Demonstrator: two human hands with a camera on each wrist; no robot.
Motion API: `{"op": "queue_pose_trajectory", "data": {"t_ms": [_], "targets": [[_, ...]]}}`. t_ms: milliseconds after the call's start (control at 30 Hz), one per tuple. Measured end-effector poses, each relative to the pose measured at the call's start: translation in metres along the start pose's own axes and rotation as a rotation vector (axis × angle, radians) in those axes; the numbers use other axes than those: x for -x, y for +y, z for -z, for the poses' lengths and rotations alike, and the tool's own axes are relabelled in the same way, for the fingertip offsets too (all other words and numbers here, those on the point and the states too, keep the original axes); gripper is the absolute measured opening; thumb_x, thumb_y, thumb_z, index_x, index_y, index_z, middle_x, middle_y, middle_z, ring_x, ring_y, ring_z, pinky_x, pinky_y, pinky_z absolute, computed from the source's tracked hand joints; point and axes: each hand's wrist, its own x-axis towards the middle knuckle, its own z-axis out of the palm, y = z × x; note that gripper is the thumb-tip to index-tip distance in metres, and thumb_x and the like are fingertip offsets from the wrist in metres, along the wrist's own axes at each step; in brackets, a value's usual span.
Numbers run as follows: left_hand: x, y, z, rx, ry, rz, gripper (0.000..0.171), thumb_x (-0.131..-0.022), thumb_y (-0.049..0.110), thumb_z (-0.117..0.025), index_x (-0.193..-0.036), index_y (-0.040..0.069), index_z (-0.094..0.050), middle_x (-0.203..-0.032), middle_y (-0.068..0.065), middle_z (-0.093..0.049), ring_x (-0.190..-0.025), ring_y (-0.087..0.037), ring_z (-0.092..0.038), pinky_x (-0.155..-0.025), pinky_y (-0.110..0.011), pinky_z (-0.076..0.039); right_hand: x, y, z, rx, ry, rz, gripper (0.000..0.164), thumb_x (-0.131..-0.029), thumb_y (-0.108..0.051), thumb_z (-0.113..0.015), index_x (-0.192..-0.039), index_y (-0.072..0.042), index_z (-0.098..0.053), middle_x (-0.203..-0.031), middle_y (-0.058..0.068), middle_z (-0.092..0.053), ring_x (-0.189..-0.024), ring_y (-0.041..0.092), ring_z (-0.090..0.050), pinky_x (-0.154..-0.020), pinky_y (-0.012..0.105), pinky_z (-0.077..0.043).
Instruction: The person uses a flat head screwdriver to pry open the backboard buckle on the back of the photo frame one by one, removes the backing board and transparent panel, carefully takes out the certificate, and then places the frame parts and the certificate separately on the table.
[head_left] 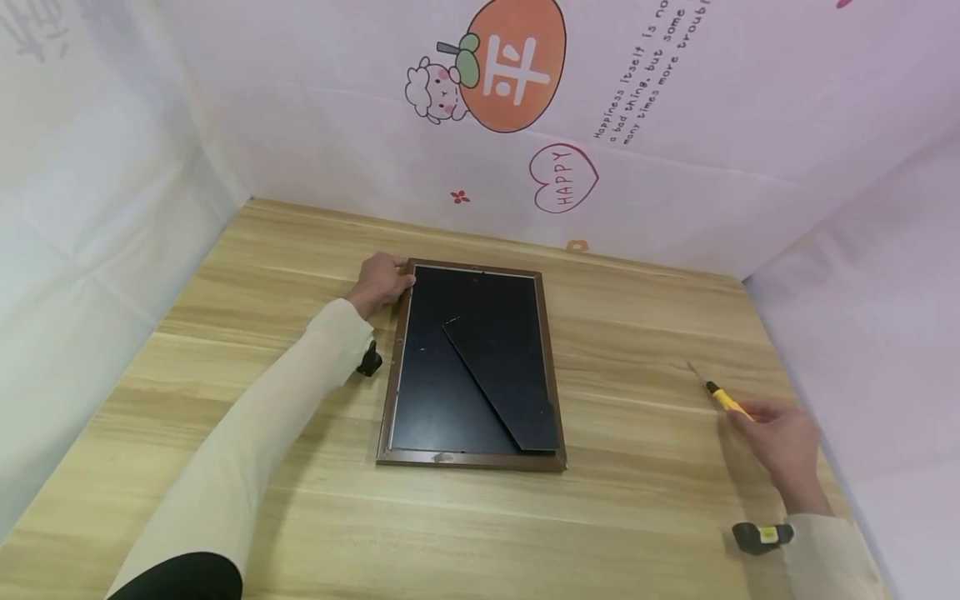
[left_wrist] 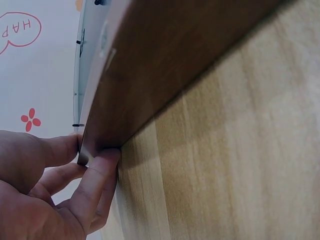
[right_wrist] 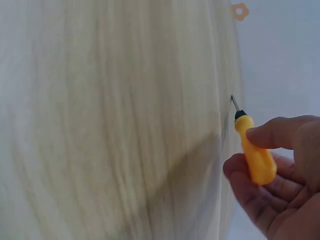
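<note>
A brown picture frame [head_left: 558,400] lies back up on the table, its black backing board [head_left: 431,400] and slanted black stand leg [head_left: 510,375] showing. My left hand [head_left: 380,282] grips the frame at its far left corner. In the left wrist view, the thumb lies on the upper edge and the fingers [left_wrist: 100,172] press against the side. Away to the right, my right hand [head_left: 780,442] holds a yellow screwdriver [right_wrist: 256,155] by its handle, thumb on one side and fingers curled on the other. Its thin metal shaft points away from the palm, toward the far side.
The wood-grain table [head_left: 645,517] extends around the frame on all sides. A printed white cloth [head_left: 337,150] stands behind it, with more pale cloth at the left and right edges. Dark wrist devices [head_left: 759,537] sit at both cuffs.
</note>
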Motion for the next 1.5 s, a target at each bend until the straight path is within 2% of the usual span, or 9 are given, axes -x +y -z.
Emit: {"op": "queue_pose_trajectory", "data": {"t_ms": [300, 400, 467, 567, 633, 700, 800, 1200, 1500], "targets": [[-0.002, -0.001, -0.001, -0.011, 0.004, 0.009, 0.052, -0.101, 0.022, -0.056, -0.149, 0.009, -0.041, -0.119, -0.019, -0.068, -0.036, -0.003, -0.030, -0.038, -0.017, -0.032, -0.003, 0.000, 0.000, 0.190, -0.070, -0.052, 0.035, -0.084, -0.033, -0.070, -0.095, 0.000, -0.075, -0.084, 0.013, -0.075, -0.069, 0.014, -0.057, -0.057, 0.026, -0.039], [-0.004, -0.001, -0.002, -0.004, 0.011, 0.009, 0.052, -0.101, 0.021, -0.057, -0.149, 0.010, -0.042, -0.086, -0.010, -0.073, -0.036, -0.003, -0.030, -0.037, -0.018, -0.032, -0.006, 0.003, 0.001, 0.205, -0.082, -0.082, 0.037, -0.085, -0.034, -0.069, -0.094, 0.002, -0.074, -0.083, 0.015, -0.073, -0.072, 0.022, -0.058, -0.059, 0.029, -0.038], [-0.006, -0.002, -0.002, 0.003, 0.003, 0.009, 0.052, -0.101, 0.021, -0.056, -0.149, 0.010, -0.041, -0.057, -0.002, -0.060, -0.035, -0.004, -0.030, -0.037, -0.018, -0.031, -0.007, 0.005, 0.002, 0.207, -0.091, -0.105, 0.039, -0.086, -0.035, -0.068, -0.095, 0.003, -0.073, -0.082, 0.015, -0.072, -0.074, 0.024, -0.057, -0.061, 0.031, -0.037], [-0.006, -0.001, -0.002, 0.007, -0.005, 0.010, 0.052, -0.101, 0.021, -0.056, -0.150, 0.009, -0.040, -0.047, 0.004, -0.047, -0.035, -0.004, -0.029, -0.037, -0.019, -0.030, -0.008, 0.010, 0.003, 0.203, -0.108, -0.137, 0.041, -0.087, -0.037, -0.067, -0.096, 0.003, -0.071, -0.082, 0.014, -0.070, -0.078, 0.027, -0.056, -0.064, 0.033, -0.035], [-0.006, -0.001, -0.003, -0.001, -0.004, 0.008, 0.052, -0.101, 0.021, -0.056, -0.149, 0.009, -0.041, -0.056, -0.003, -0.059, -0.035, -0.004, -0.030, -0.037, -0.019, -0.031, -0.008, 0.014, 0.004, 0.197, -0.116, -0.154, 0.042, -0.087, -0.038, -0.067, -0.096, 0.003, -0.071, -0.083, 0.015, -0.070, -0.081, 0.028, -0.055, -0.066, 0.034, -0.034], [-0.005, 0.000, -0.003, -0.013, 0.006, 0.004, 0.051, -0.101, 0.021, -0.056, -0.149, 0.009, -0.042, -0.081, -0.011, -0.072, -0.036, -0.004, -0.032, -0.038, -0.018, -0.032, -0.009, 0.018, 0.005, 0.190, -0.125, -0.171, 0.043, -0.088, -0.040, -0.067, -0.096, 0.003, -0.070, -0.084, 0.015, -0.069, -0.083, 0.030, -0.054, -0.066, 0.034, -0.034], [-0.005, 0.000, -0.003, -0.029, 0.010, 0.004, 0.051, -0.101, 0.022, -0.056, -0.149, 0.009, -0.042, -0.108, -0.020, -0.071, -0.037, -0.003, -0.033, -0.038, -0.017, -0.033, -0.009, 0.022, 0.006, 0.177, -0.142, -0.194, 0.046, -0.088, -0.042, -0.066, -0.099, 0.002, -0.068, -0.083, 0.013, -0.068, -0.083, 0.029, -0.054, -0.064, 0.033, -0.036], [-0.002, 0.002, -0.004, -0.059, 0.011, -0.021, 0.050, -0.102, 0.020, -0.054, -0.149, 0.006, -0.040, -0.136, -0.019, -0.058, -0.037, -0.003, -0.031, -0.039, -0.017, -0.031, -0.009, 0.032, 0.009, 0.166, -0.147, -0.183, 0.048, -0.090, -0.043, -0.064, -0.099, 0.005, -0.065, -0.082, 0.014, -0.066, -0.077, 0.027, -0.055, -0.059, 0.029, -0.038], [0.000, 0.004, -0.004, -0.149, 0.014, -0.027, 0.051, -0.103, 0.022, -0.053, -0.149, 0.007, -0.039, -0.128, -0.018, -0.064, -0.036, -0.004, -0.032, -0.039, -0.018, -0.032, -0.006, 0.031, 0.009, 0.151, -0.132, -0.168, 0.053, -0.092, -0.046, -0.062, -0.101, 0.006, -0.065, -0.089, 0.020, -0.067, -0.083, 0.032, -0.056, -0.062, 0.031, -0.038]]}}
